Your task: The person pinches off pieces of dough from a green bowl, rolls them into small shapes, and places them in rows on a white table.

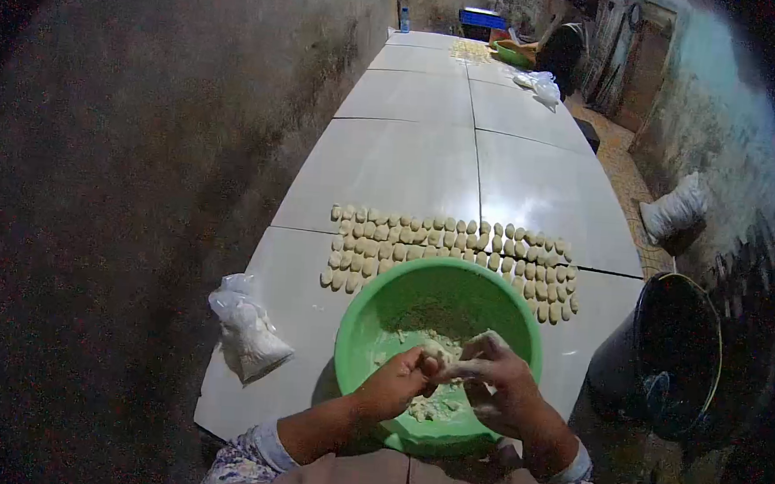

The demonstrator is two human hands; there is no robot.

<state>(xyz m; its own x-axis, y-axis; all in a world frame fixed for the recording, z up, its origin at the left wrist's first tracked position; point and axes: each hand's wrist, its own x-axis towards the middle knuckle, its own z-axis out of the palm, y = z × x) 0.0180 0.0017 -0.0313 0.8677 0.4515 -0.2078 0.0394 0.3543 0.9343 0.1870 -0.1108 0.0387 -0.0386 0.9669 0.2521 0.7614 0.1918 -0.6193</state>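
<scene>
- Bowl (346,341): at the near edge of the bench (401,167).
- Dough (439,350): over the bowl, between the hands, at the left fingertips; partly covered, so its long axis can't be told.
- Left hand (401,383): nearer the dough, fingers narrowed in a pinch on it.
- Right hand (504,389): fingers partly curled, reaching leftward to the dough; whether they grip, I can't tell.
- Pieces (449,239): rows beyond the bowl, long axes mostly toward the bench's far edge.
- Bag (253,336): by the left edge.
</scene>
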